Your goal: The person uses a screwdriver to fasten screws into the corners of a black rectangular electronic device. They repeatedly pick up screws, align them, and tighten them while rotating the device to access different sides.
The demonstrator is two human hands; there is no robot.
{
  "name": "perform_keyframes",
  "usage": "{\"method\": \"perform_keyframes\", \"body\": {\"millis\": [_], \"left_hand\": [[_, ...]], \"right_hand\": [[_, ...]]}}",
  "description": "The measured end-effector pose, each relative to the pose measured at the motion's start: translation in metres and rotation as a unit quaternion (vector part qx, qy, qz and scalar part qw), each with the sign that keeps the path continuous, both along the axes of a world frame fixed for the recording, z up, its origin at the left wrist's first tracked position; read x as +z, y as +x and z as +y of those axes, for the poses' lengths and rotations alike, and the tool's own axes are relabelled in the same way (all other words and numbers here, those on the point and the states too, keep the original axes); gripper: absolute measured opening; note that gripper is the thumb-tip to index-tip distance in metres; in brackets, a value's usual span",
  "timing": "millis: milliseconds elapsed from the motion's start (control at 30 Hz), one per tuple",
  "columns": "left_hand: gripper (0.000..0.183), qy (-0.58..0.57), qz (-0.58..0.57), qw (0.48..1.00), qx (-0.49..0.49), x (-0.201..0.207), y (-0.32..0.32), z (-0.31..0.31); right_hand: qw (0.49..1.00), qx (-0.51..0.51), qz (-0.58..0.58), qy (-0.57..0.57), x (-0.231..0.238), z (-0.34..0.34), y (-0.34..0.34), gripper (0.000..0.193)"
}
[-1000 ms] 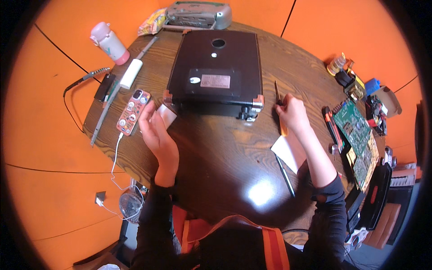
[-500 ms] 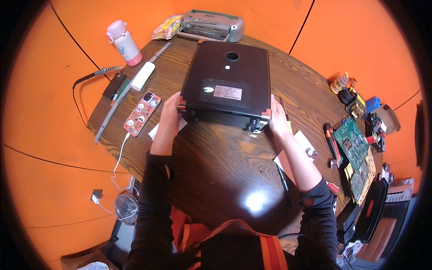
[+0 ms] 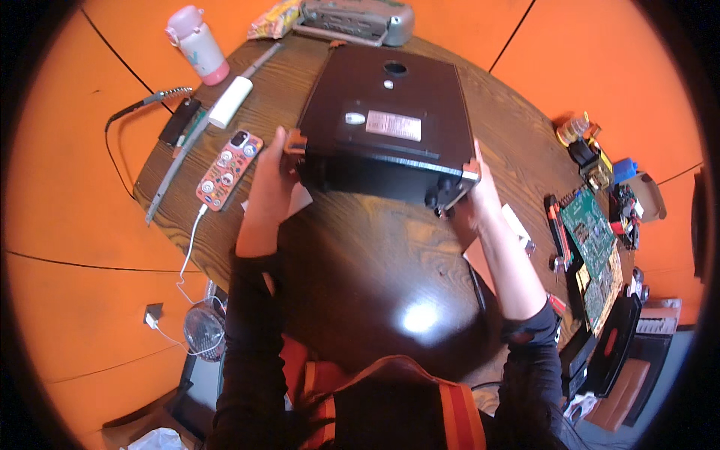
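Observation:
A large black box-shaped device (image 3: 382, 124) lies bottom-up on the round dark wooden table (image 3: 360, 262), with a pale label on its underside. My left hand (image 3: 271, 184) grips its near left corner. At the near right corner, my right hand (image 3: 477, 196) holds the edge next to two small knobs. Both hands are closed around the device's front edge. White paper pieces lie under each hand on the table.
A phone (image 3: 229, 169) in a patterned case lies left of my left hand, on a white cable. A pink bottle (image 3: 199, 45), a white stick-shaped object (image 3: 230, 101) and a grey radio (image 3: 360, 19) stand at the back. Green circuit boards (image 3: 596, 251) and tools crowd the right edge.
Both hands left the table and took hold of the black device's near corners. The view has moved closer to the device.

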State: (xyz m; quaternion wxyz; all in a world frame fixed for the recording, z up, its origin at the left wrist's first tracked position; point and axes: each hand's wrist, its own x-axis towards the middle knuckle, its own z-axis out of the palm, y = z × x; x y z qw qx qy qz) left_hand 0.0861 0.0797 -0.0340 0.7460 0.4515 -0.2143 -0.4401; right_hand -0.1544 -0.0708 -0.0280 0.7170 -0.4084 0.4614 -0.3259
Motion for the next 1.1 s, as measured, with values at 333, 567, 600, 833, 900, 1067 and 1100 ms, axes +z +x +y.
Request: {"method": "perform_keyframes", "body": {"millis": [333, 567, 600, 833, 900, 1067, 1100], "left_hand": [[0.079, -0.139, 0.253, 0.957, 0.001, 0.01, -0.026, -0.013], [0.092, -0.19, 0.212, 0.937, -0.204, -0.001, -0.078, -0.021], [0.089, -0.177, 0.203, 0.945, -0.188, -0.004, -0.078, -0.02], [0.058, -0.179, 0.26, 0.942, -0.111, -0.014, -0.069, -0.021], [0.053, -0.181, 0.26, 0.941, -0.116, -0.014, -0.068, -0.019], [0.046, -0.172, 0.248, 0.948, -0.098, -0.014, -0.07, -0.018], [0.046, -0.17, 0.248, 0.949, -0.095, -0.015, -0.07, -0.018]], "right_hand": [[0.996, 0.01, -0.069, -0.061, 0.043, 0.014, 0.008, 0.052], [0.986, 0.068, -0.034, -0.15, 0.031, 0.019, 0.003, 0.053], [0.99, 0.073, -0.035, -0.112, 0.029, 0.019, -0.004, 0.044], [0.885, 0.21, 0.226, -0.35, 0.009, 0.011, -0.049, 0.049], [0.81, 0.23, 0.341, -0.419, -0.001, 0.012, -0.046, 0.051], [0.859, 0.214, 0.303, -0.352, -0.008, 0.017, -0.037, 0.016], [0.864, 0.191, 0.317, -0.342, -0.006, 0.019, -0.036, 0.012]]}}
